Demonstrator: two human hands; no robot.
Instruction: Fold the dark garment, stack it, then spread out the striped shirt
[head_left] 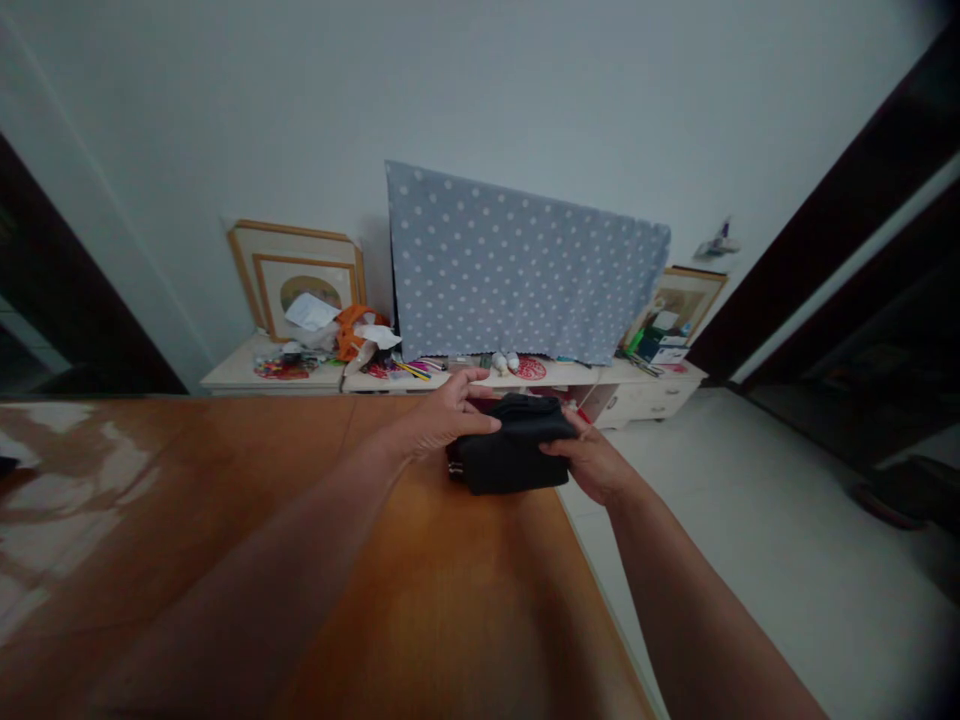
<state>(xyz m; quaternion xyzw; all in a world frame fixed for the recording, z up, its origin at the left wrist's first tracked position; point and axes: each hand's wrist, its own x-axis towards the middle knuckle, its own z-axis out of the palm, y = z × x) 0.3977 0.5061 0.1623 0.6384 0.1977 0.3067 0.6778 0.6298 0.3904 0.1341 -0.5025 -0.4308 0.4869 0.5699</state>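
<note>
A small black bag (517, 460) with a soft, folded top rests near the far right corner of the wooden table (420, 610). My right hand (592, 458) grips its right side, the thumb on the near face and the fingers behind. At the upper left of the bag is my left hand (450, 415), its thumb lying against the top and its fingers stretched apart above the far side. Metal-looking bits show at the bag's lower left edge. What lies inside the bag is hidden.
Beyond the table a low white cabinet (645, 393) carries framed pictures (300, 275), an orange bag (351, 335) and small clutter. A polka-dot cloth (525, 270) drapes over a large flat shape. The table's right edge drops to a pale floor (720, 520).
</note>
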